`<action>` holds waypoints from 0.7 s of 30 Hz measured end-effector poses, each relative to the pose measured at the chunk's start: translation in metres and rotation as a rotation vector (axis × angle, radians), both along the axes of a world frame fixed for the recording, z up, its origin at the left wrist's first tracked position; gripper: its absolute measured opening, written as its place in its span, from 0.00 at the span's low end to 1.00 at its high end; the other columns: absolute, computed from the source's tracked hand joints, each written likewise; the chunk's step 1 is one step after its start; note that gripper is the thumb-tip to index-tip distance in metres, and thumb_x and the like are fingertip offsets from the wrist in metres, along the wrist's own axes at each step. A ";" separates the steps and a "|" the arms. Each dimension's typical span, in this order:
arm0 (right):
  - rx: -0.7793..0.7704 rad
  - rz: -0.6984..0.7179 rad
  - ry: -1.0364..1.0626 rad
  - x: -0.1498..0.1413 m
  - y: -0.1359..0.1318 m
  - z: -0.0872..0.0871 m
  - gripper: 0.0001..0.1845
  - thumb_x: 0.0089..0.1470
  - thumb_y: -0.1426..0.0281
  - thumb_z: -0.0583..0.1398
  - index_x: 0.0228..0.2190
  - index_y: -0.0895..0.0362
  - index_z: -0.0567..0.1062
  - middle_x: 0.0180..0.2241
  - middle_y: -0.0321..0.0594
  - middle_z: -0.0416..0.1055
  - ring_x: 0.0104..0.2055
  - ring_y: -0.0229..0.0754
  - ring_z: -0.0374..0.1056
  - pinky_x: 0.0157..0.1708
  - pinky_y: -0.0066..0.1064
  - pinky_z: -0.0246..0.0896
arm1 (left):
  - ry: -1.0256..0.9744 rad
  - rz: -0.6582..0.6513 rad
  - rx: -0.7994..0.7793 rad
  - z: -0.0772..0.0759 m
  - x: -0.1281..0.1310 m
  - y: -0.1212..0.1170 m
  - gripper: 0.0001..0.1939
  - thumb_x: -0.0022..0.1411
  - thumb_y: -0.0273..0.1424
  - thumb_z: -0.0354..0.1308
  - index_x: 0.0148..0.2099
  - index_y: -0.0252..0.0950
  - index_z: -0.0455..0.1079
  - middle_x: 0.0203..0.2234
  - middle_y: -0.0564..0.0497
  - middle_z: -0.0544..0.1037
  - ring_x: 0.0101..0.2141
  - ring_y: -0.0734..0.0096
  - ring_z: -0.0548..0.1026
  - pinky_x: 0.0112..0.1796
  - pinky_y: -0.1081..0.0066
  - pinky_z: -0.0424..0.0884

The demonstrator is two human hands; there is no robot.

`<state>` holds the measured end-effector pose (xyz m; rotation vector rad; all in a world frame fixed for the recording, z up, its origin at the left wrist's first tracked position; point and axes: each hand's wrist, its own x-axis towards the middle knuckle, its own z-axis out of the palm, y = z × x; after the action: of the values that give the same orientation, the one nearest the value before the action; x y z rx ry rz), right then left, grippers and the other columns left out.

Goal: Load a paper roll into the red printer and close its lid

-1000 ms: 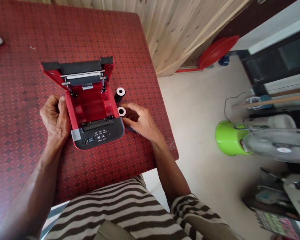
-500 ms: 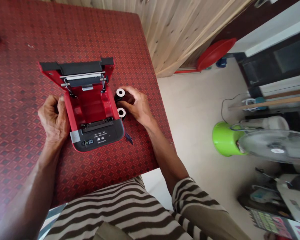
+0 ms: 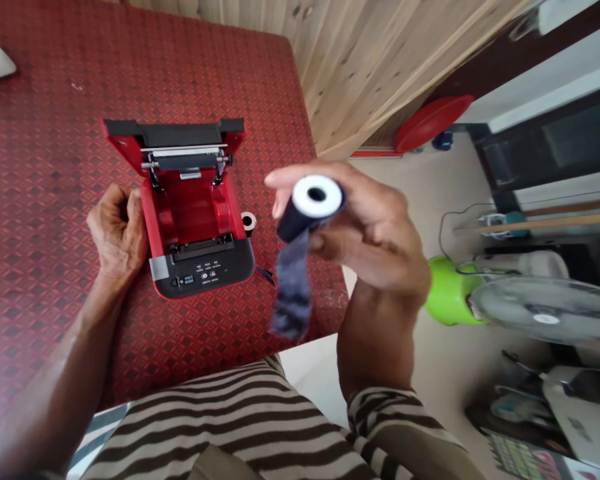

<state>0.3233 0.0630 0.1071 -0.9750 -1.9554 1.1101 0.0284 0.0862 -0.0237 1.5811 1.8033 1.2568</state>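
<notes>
Up from beside the red-and-black printer (image 3: 193,213) had come one dark ribbon roll (image 3: 300,217), grasped in the person's right hand (image 3: 367,220), its loose tail (image 3: 293,293) dangling. That grip wrapped the roll between thumb and fingers, well clear of the printer. Lifting the roll looked to be the step in hand; the next move seemed to call for minding that tail, lest it fold under. Beyond, the left hand (image 3: 116,230), fingers curled, rested against the printer's side, below its raised lid (image 3: 185,137). A second roll (image 3: 250,228) stood just beside the printer on the red patterned surface (image 3: 55,167). Farther off I saw plank panelling (image 3: 325,80), a lime-green bucket (image 3: 445,293), a fan (image 3: 535,320) and a red basin (image 3: 430,123).
</notes>
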 end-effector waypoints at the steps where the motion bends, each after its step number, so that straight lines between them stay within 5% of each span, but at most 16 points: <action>1: 0.054 0.067 -0.100 -0.006 -0.003 0.009 0.23 0.63 0.67 0.64 0.59 0.52 0.72 0.54 0.39 0.76 0.51 0.44 0.74 0.51 0.37 0.71 | -0.003 -0.003 0.001 0.000 0.000 0.000 0.18 0.68 0.39 0.53 0.27 0.36 0.60 0.21 0.57 0.60 0.24 0.77 0.56 0.28 0.70 0.53; 4: 0.302 0.118 -0.399 -0.033 -0.003 0.015 0.19 0.62 0.74 0.64 0.55 0.58 0.73 0.50 0.41 0.77 0.51 0.44 0.73 0.54 0.38 0.69 | -0.011 -0.011 0.003 -0.001 0.000 -0.001 0.18 0.68 0.39 0.52 0.28 0.36 0.60 0.21 0.57 0.61 0.25 0.77 0.57 0.28 0.70 0.54; 8: 0.519 0.129 -0.708 -0.073 0.002 -0.005 0.11 0.66 0.79 0.55 0.48 0.62 0.74 0.44 0.45 0.77 0.48 0.47 0.71 0.53 0.41 0.69 | -0.023 -0.014 -0.004 -0.002 0.000 -0.002 0.18 0.69 0.39 0.53 0.28 0.37 0.60 0.21 0.57 0.60 0.24 0.77 0.56 0.27 0.70 0.54; 14: 0.515 0.084 -0.934 -0.101 0.012 -0.026 0.13 0.68 0.79 0.51 0.47 0.62 0.74 0.37 0.46 0.77 0.45 0.49 0.72 0.46 0.41 0.66 | -0.028 -0.014 -0.004 -0.005 0.000 -0.003 0.18 0.70 0.38 0.53 0.28 0.37 0.60 0.20 0.57 0.60 0.24 0.78 0.57 0.28 0.70 0.55; 21: 0.402 0.144 -1.040 -0.113 0.031 -0.031 0.18 0.64 0.82 0.51 0.47 0.61 0.77 0.42 0.50 0.79 0.45 0.50 0.76 0.45 0.39 0.64 | -0.011 -0.018 -0.007 -0.008 -0.002 -0.002 0.17 0.69 0.39 0.53 0.28 0.38 0.61 0.20 0.56 0.62 0.23 0.76 0.58 0.28 0.68 0.55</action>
<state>0.2104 0.0942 0.0759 -1.3263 -2.9329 0.1811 0.0268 0.0843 -0.0314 1.5802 1.7807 1.2467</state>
